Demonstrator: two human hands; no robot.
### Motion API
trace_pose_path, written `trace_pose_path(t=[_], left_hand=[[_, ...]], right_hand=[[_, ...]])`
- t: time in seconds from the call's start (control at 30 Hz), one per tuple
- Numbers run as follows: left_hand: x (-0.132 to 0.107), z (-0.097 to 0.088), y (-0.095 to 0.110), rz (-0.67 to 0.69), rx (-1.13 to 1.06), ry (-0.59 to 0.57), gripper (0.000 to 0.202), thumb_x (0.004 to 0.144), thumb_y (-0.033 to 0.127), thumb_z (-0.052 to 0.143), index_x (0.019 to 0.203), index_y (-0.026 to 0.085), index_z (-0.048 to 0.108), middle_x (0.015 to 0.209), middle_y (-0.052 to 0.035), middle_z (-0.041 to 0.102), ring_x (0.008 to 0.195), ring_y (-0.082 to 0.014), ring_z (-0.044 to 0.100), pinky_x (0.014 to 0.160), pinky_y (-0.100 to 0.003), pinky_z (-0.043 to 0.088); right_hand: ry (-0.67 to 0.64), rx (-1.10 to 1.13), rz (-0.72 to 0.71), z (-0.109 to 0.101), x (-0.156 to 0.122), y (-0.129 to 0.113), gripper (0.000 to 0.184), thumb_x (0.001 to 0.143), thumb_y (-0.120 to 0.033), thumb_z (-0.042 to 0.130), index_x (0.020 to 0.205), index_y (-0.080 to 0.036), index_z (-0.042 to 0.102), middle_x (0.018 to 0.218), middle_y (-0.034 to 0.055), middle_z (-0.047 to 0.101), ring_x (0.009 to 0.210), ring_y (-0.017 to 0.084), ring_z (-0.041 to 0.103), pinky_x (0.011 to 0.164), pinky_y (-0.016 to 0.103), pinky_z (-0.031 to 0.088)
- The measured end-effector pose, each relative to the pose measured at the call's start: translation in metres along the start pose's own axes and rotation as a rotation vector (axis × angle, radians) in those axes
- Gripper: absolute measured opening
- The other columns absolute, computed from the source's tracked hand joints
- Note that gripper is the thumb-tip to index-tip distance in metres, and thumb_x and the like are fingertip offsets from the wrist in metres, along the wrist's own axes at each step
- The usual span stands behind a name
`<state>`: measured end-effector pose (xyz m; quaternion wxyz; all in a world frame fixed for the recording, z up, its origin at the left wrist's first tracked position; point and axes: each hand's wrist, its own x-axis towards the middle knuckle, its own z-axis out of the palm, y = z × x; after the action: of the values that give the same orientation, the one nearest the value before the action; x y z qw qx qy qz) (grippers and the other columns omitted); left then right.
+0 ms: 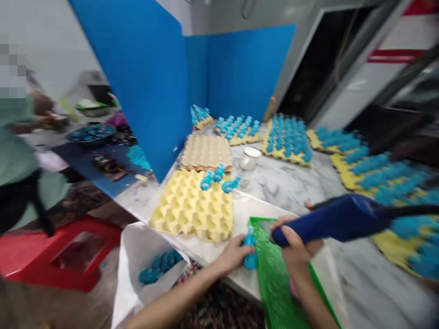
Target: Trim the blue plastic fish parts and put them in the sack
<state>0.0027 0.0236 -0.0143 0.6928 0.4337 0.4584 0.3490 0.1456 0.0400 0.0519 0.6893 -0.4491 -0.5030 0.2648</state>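
My left hand (233, 253) is closed around a small blue piece (249, 251) at the left edge of a green textured mat (277, 283) on the marble table (295, 183). Just to its right, my right hand (295, 244) grips a dark blue tool (343, 218) that stretches off to the right, its tip near the blue piece. A yellow egg tray (192, 208) lies just beyond my left hand with three blue pieces (219, 178) at its far edge.
Several yellow trays filled with blue pieces (286, 141) line the back and right of the table. A white jar (249, 158) stands mid-table. A white bag holding blue pieces (159, 267) hangs at the table's near edge. Blue boards (154, 77) stand behind. Another person (20, 155) and a red stool (58, 253) are at left.
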Motion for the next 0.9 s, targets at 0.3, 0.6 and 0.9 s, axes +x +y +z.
trace_pose_path(t=[0.3, 0.6, 0.9], left_hand=[[-0.001, -0.003, 0.008, 0.063, 0.034, -0.07, 0.027, 0.071, 0.038, 0.061, 0.085, 0.016, 0.058, 0.073, 0.0021, 0.051, 0.069, -0.0138, 0.044, 0.063, -0.025, 0.037], [0.001, -0.003, 0.006, 0.03, -0.004, -0.056, 0.028, 0.07, 0.041, 0.063, 0.082, 0.016, 0.057, 0.069, 0.003, 0.051, 0.064, -0.012, 0.044, 0.057, -0.023, 0.036], [0.0, -0.006, 0.008, -0.052, -0.041, -0.062, 0.026, 0.073, 0.04, 0.061, 0.082, 0.016, 0.057, 0.059, 0.0057, 0.049, 0.05, -0.0096, 0.042, 0.045, -0.02, 0.032]], right_hand=[[0.028, 0.216, -0.058, 0.04, -0.006, -0.026, 0.01, 0.071, -0.024, 0.063, 0.08, -0.022, 0.06, 0.063, -0.0034, 0.062, 0.05, 0.015, 0.054, 0.049, 0.029, 0.046], [0.05, 0.106, -0.024, 0.029, 0.003, -0.021, 0.007, 0.071, -0.024, 0.065, 0.072, -0.022, 0.059, 0.062, -0.0029, 0.061, 0.051, 0.015, 0.053, 0.051, 0.029, 0.045], [0.091, -0.021, 0.142, 0.005, 0.007, 0.032, 0.024, 0.069, -0.03, 0.071, 0.084, -0.023, 0.053, 0.065, -0.0057, 0.06, 0.052, 0.015, 0.056, 0.055, 0.029, 0.047]])
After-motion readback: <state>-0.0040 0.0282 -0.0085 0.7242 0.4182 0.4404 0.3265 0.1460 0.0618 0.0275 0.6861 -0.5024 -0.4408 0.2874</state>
